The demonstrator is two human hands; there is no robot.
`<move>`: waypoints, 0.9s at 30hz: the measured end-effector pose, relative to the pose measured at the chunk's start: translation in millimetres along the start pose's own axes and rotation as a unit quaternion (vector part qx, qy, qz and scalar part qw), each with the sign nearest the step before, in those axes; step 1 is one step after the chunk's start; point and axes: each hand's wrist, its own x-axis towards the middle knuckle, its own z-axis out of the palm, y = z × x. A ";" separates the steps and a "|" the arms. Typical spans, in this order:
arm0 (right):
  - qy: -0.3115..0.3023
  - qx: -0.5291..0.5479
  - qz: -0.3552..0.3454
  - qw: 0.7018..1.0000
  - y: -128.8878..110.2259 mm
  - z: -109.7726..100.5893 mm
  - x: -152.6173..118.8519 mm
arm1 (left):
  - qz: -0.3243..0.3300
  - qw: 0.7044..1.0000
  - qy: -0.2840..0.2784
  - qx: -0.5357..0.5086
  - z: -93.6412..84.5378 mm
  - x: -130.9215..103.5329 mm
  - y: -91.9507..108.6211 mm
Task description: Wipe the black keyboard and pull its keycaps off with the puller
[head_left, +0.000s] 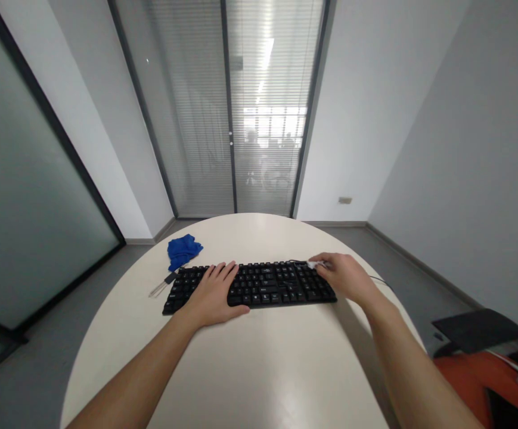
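A black keyboard [265,285] lies across the pale round table. My left hand [214,292] rests spread on its left part, with the thumb at the front edge. At the keyboard's upper right corner, my right hand [341,275] pinches a small crumpled white wipe [313,264] against the keys. Much of the wipe is hidden by the fingers. A crumpled blue cloth [182,250] lies beyond the keyboard's left end. Beside that end is a small brush-like tool [163,285] with a dark end and thin pale prongs; its kind is unclear.
The round table [259,357] has a curved far edge. A thin black cable [381,281] runs off to the right. An orange chair [468,381] with dark and white items stands at lower right. Glass panels with blinds [267,89] are ahead.
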 end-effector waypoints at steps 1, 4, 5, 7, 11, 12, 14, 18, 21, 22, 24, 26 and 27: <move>0.032 0.000 0.000 0.999 3.1 3.7 3.0 | 0.001 1.000 0.001 -0.001 0.2 -0.2 -0.1; 0.056 -0.016 -0.023 0.998 7.6 18.9 9.8 | 0.004 1.000 0.002 -0.006 1.1 -0.6 -0.5; 0.046 -0.028 -0.027 0.998 7.9 24.3 11.3 | 0.003 1.000 0.002 -0.008 1.3 -0.7 -0.6; 0.016 -0.046 -0.033 0.998 7.8 33.4 13.2 | 0.002 1.000 0.001 -0.012 1.4 -0.7 -0.5; -0.015 -0.057 -0.038 0.998 8.7 39.7 15.2 | 0.000 1.000 0.000 -0.011 0.8 -0.3 0.7; -0.020 -0.059 -0.040 0.997 9.1 38.9 15.5 | 0.000 1.000 0.000 -0.009 0.7 -0.1 1.0; -0.032 -0.063 -0.045 0.997 9.7 36.2 15.8 | 0.000 1.000 -0.002 -0.007 0.7 0.2 1.2; -0.052 -0.077 -0.054 0.994 9.4 30.7 15.1 | 0.001 1.000 0.000 -0.010 1.3 0.5 0.7; -0.060 -0.080 -0.057 0.993 8.7 27.9 13.5 | 0.000 1.000 -0.001 -0.011 1.6 0.5 0.4; -0.062 -0.080 -0.057 0.993 8.4 26.8 12.7 | 0.000 1.000 -0.001 -0.011 1.6 0.5 0.4; -0.067 -0.077 -0.060 0.993 7.4 24.2 10.9 | 0.000 1.000 -0.001 -0.012 1.5 0.7 0.3; -0.075 -0.073 -0.060 0.993 5.8 21.0 8.6 | 0.000 1.000 -0.001 -0.012 1.4 1.0 0.4; -0.079 -0.071 -0.059 0.993 4.9 19.3 7.4 | 0.000 1.000 -0.002 -0.011 1.2 1.1 0.5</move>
